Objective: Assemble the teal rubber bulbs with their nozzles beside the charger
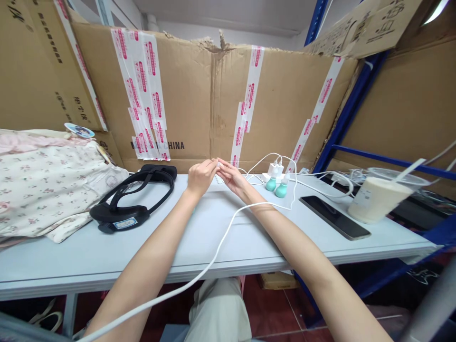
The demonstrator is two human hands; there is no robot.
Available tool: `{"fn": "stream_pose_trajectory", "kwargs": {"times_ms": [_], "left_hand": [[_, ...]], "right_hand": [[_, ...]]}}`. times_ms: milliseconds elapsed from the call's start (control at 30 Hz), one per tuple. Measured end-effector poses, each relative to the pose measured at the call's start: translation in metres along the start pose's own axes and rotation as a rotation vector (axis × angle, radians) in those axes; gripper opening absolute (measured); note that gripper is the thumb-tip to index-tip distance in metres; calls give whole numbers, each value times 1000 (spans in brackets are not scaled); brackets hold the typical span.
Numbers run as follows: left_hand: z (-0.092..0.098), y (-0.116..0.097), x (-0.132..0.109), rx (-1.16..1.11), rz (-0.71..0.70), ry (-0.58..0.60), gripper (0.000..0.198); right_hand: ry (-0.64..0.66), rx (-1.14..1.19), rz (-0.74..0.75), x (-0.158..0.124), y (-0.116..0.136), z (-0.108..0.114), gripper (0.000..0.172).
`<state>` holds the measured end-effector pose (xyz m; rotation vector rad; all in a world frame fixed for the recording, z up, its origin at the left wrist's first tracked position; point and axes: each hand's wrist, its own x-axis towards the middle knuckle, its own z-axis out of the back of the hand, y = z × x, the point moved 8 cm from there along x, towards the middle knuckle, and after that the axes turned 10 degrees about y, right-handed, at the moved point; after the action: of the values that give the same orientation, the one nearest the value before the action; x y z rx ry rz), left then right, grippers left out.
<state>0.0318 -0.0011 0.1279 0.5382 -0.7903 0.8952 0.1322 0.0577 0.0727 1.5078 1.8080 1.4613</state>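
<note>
Above the far middle of the table, my two hands meet at the fingertips. My left hand (202,176) is closed in a pinch, its knuckles up. From the other side, the fingers of my right hand (232,177) press in, pinched together. Between the fingertips shows a small white piece (218,165), too small and too covered to name. Just below the hands, something white lies on the table, partly hidden by them. To the right stand two small teal-bottomed bulbs with clear tops, one teal bulb (281,190) slightly nearer me.
A black headset (123,214) and floral cloth (46,185) lie left on the grey table (228,237). A white cable (213,259) crosses before me. Right are a white charger (275,168), a phone (335,217) and a drink cup (377,199). Cardboard (192,104) walls the back.
</note>
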Motion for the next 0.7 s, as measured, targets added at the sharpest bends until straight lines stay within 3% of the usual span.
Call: {"fn": "stream_pose_trajectory", "kwargs": {"times_ms": [700], "left_hand": [[3,-5,2,-57,39,-21,34]], "right_hand": [[15,-116,80,-2,14,-2,35]]}}
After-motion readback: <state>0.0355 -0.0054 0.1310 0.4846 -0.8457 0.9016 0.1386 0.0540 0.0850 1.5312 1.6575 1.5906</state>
